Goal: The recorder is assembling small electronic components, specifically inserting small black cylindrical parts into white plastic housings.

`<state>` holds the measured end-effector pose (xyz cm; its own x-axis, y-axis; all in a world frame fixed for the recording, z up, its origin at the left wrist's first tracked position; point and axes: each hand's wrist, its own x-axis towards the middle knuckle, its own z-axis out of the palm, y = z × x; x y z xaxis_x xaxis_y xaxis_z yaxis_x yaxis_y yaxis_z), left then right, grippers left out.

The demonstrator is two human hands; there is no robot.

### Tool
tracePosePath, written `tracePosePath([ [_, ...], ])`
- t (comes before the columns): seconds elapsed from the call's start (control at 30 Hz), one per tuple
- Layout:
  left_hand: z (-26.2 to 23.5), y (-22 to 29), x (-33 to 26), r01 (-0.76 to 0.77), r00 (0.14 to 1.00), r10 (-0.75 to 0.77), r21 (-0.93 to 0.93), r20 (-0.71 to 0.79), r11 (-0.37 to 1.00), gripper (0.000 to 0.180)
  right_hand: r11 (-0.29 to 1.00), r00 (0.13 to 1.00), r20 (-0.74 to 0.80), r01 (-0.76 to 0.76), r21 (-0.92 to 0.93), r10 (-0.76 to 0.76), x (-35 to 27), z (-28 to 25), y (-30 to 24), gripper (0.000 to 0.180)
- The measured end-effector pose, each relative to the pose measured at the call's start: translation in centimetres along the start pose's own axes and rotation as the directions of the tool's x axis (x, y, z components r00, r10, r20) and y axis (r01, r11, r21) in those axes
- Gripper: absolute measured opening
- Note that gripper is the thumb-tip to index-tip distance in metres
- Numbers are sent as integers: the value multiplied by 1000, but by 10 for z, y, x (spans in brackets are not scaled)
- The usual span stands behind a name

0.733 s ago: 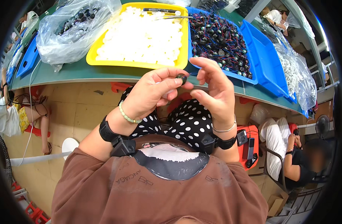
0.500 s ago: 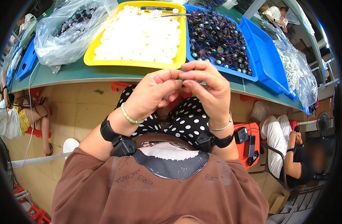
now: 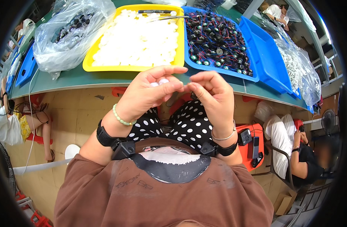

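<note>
White pieces (image 3: 163, 81): sat in the curled left hand (image 3: 151, 86);
Right hand (image 3: 216, 92): fingertips nearly met the left thumb; whether clamped on anything, too small to tell;
Fingertip work: seemed the step in hand;
Next move: likely called for steady, light fingers.

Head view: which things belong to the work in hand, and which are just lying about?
Likely in use:
left hand, holding white pieces
right hand, fingertips meeting near the left's
yellow tray of white pieces
blue tray of dark wired parts

Apparently just lying about:
black pen
thin metal tool
black devices on the red stool
</note>
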<state>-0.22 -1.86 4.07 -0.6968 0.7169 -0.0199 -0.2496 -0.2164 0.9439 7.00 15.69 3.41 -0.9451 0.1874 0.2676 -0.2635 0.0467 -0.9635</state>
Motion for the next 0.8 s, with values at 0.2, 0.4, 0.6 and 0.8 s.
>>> tracePosePath([
  [0.2, -7, -15, 7, -14, 1000, 14, -9, -22, 1000, 22, 943, 977, 15, 211, -259, -215, -1, 6, 9, 6],
  [0.4, -15, -30, 9, 317, 948, -229, -618, 220, 719, 28, 859, 952, 8, 279, -429, -305, 2, 6, 7, 5],
  [0.6, -14, -49, 8, 505, 863, -278, -727, 422, 465, 28, 831, 943, -28, 278, -483, -332, 0, -4, 14, 5],
  [0.8, -10, -48, 10, 454, 891, -242, -772, 385, 445, 26, 845, 929, -50, 309, -437, -365, -4, -3, 16, 7],
])
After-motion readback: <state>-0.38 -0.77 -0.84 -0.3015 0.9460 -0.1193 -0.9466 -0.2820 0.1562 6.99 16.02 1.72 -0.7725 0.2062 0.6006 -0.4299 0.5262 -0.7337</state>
